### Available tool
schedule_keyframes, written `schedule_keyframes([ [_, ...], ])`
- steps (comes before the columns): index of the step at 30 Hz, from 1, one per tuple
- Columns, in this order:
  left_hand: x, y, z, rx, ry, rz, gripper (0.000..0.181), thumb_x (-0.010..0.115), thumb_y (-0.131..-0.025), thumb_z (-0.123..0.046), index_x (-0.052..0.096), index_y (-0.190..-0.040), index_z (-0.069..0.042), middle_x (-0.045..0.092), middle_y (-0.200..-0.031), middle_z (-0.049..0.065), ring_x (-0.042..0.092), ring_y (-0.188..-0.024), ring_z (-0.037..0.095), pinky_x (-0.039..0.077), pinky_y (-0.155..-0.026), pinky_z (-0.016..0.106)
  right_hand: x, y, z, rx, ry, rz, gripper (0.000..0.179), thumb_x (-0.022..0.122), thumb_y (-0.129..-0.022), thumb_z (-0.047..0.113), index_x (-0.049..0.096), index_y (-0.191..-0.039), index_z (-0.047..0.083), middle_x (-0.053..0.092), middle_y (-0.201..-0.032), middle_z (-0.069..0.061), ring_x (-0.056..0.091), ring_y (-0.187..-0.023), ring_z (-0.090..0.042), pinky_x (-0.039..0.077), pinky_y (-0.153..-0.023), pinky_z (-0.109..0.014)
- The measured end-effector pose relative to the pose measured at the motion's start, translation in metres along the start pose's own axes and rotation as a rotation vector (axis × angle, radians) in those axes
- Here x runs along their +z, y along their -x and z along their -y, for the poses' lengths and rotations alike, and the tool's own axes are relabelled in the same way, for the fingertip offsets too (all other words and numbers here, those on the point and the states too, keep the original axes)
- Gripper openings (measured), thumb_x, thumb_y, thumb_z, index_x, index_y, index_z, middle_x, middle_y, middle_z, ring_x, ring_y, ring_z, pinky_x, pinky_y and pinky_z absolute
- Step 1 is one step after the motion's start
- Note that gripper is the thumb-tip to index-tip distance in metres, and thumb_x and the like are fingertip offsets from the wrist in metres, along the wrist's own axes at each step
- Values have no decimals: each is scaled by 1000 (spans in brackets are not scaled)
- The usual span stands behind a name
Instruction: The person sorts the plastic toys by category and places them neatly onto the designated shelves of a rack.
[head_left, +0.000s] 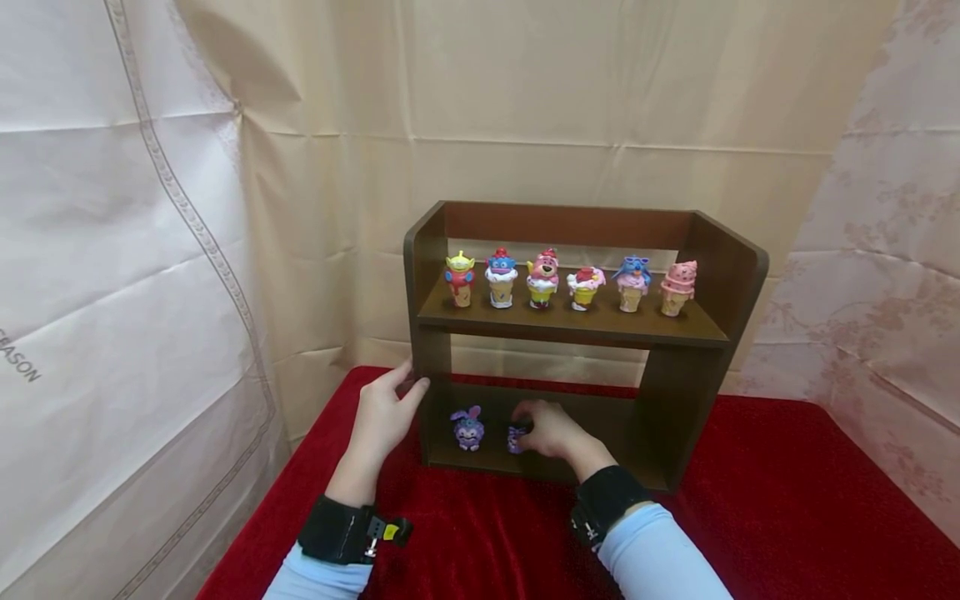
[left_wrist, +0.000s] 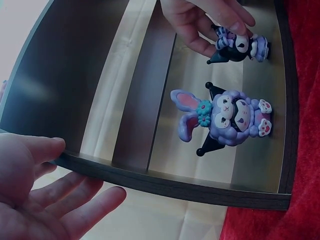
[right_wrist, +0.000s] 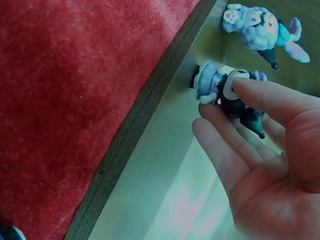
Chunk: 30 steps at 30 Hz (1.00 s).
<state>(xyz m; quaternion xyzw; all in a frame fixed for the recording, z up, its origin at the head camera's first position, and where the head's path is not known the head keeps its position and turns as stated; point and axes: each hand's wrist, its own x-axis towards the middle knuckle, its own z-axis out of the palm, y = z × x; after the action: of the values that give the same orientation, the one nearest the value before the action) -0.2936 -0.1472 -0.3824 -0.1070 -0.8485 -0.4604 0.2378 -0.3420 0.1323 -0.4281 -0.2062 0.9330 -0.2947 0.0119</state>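
My right hand (head_left: pixel 552 429) pinches a small black-and-lilac figurine (right_wrist: pixel 206 84) by its head between thumb and fingers. The figurine stands upright on the lower board of a brown wooden shelf (head_left: pixel 555 332), its feet at or very near the board. To its left sits a purple figurine with bunny ears (left_wrist: pixel 232 117) and a teal flower, facing out. My left hand (head_left: pixel 381 421) is at the shelf's left side panel, thumb by the front edge and fingers along the outer face, extended. Whether they press on the panel I cannot tell.
Several ice-cream-cone figurines stand in a row on the upper board, from a yellow-and-red one (head_left: pixel 460 282) to a pink one (head_left: pixel 678 290). A red velvet cloth (head_left: pixel 780 483) lies under the shelf. A beige curtain (head_left: pixel 540 100) hangs behind it.
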Motion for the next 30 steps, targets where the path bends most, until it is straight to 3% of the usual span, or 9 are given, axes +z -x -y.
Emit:
schedule_keyframes([
  [8,-1,2,0,-11,10,9,47,70,-98,-17,60,-144,-13,66,-133,12,69,-112,29,59,-87,42,-2,2,0,3,6,17,41,86,-76,6,69,-114,6,67,-120,-16,62,-114,-38,53,-93,-51],
  [17,0,0,1,-1,6,10,47,70,-98,-17,60,-144,-13,66,-134,12,68,-113,29,59,-87,42,-23,14,2,-5,-34,41,71,86,-79,11,54,-140,-4,63,-128,-25,63,-114,-41,53,-93,-51],
  [22,-1,0,0,-2,5,10,48,70,-98,-16,60,-144,-13,65,-134,12,68,-113,30,58,-88,44,-42,27,5,-41,-80,32,67,81,-84,7,51,-143,-6,59,-134,-29,64,-114,-44,55,-92,-51],
  [30,0,0,-1,3,9,11,46,70,-98,-16,61,-143,-14,66,-133,12,69,-112,30,59,-88,44,-69,53,13,-153,-9,-44,57,80,-88,14,58,-139,0,63,-133,-20,65,-116,-37,56,-93,-49],
])
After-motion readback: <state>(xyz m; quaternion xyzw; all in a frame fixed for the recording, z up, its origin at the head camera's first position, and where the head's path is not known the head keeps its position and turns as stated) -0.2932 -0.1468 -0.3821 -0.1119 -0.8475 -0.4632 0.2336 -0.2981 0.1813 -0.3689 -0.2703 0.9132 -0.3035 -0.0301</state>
